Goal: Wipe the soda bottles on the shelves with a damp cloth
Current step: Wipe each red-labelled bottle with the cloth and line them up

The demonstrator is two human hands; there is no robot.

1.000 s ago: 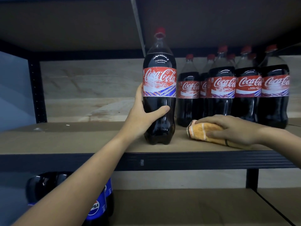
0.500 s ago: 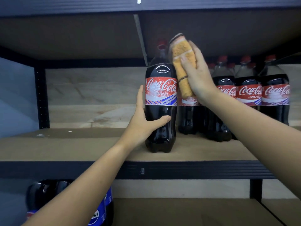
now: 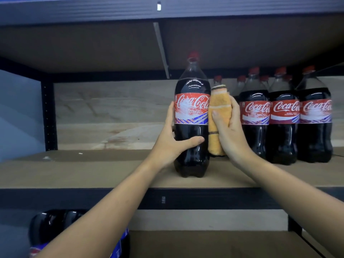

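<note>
A tall red-capped cola bottle (image 3: 191,116) stands upright near the wooden shelf's (image 3: 74,174) front edge, cap up. The left hand (image 3: 173,140) grips its waist; the right hand (image 3: 229,131) presses a clutched folded orange cloth (image 3: 218,108), held lengthwise upright, against its side.

2 bare forearms, no sleeves; left hand (image 3: 172,144), right hand (image 3: 229,135).

Both hands raised: left (image 3: 172,141) curled in a grip, right (image 3: 228,131) likewise.
</note>
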